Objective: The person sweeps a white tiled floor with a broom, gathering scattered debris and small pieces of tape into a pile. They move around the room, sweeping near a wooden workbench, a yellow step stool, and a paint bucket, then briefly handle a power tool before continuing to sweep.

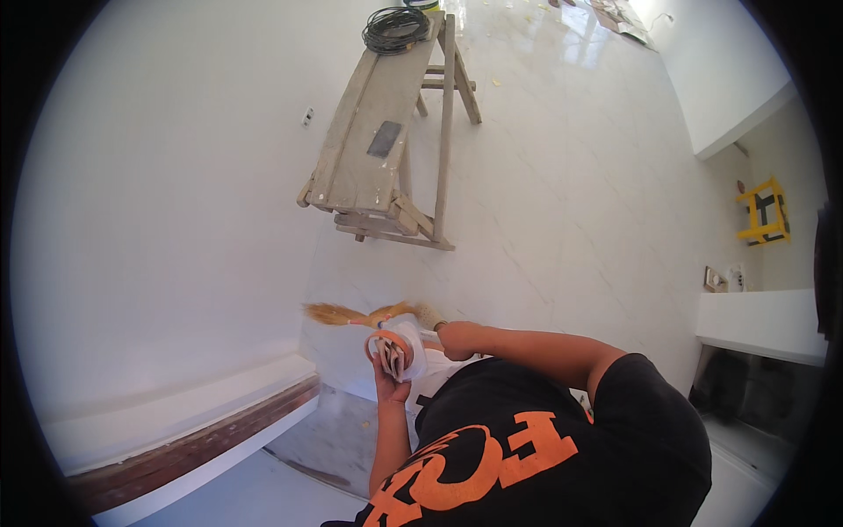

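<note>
My left hand (391, 384) is closed from below around an orange ring (376, 337) that looks like a roll of tape, with folded grey-brown sheets (394, 355) bunched inside it. Behind them is a whitish, rounded thing (413, 341), partly hidden. To the right, my right hand (458, 341) is a closed fist at the end of a tan, rough-textured, brush-like thing (428, 316); its fingers are mostly turned away. Straw-coloured broom bristles (335, 314) spread out just beyond my hands, near the floor.
Ahead stands a worn wooden trestle bench (360, 132) with a coil of black cable (395, 31) and a flat grey piece (384, 139) on top. A white wall with a socket (307, 117) rises at left. A yellow stool (766, 213) stands right, beyond the marble-patterned floor (562, 193).
</note>
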`<state>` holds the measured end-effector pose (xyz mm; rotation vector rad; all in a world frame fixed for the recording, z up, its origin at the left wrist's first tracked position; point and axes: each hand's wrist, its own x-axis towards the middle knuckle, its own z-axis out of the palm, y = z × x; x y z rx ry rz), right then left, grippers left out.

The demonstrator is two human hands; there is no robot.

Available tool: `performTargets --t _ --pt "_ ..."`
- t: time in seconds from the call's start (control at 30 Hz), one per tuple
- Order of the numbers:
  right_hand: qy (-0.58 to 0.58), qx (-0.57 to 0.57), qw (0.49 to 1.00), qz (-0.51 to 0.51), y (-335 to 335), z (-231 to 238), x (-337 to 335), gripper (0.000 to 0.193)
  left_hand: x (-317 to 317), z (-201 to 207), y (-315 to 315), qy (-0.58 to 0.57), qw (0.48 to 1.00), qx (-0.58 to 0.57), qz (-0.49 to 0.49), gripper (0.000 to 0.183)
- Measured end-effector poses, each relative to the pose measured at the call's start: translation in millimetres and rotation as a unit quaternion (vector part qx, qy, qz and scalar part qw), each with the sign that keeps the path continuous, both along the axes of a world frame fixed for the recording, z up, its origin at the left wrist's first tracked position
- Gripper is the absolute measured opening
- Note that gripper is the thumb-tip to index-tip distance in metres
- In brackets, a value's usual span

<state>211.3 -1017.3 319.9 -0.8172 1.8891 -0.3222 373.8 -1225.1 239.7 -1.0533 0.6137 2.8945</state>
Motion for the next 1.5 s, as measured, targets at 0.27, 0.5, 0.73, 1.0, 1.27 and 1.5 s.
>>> performTargets --t 0.27,0.5,0.73,1.0,1.27,1.5 --pt "0.032 -0.101 0.990 0.091 -60.1 25.2 -39.9 0.022 -33.0 11.2 -28.8 0.013 0.999 0.038 0.023 0.067" --pt "0.066 -0.067 0.982 0.161 -89.9 26.7 -94.8 0.023 -99.6 1.3 -60.3 -0.034 0.998 0.051 0.016 0.066" --pt "0.037 0.038 0.998 0.045 3.1 11.1 -163.0 0.021 -145.3 -1.4 -72.1 -0.006 0.994 0.073 -0.075 0.067" --pt "-0.010 0.200 0.979 -0.025 225.7 49.1 -266.7 0.032 -178.3 -10.1 -48.2 0.043 0.998 0.032 0.031 0.070" --pt "-0.025 0.135 0.975 -0.176 384.7 14.8 -414.6 0.039 -261.9 21.5 82.1 0.239 0.946 0.219 -0.008 0.087" --pt "-0.223 0.122 0.949 -0.185 375.7 -26.0 -547.4 0.035 -286.5 65.3 177.8 0.185 0.978 0.099 -0.016 0.089"
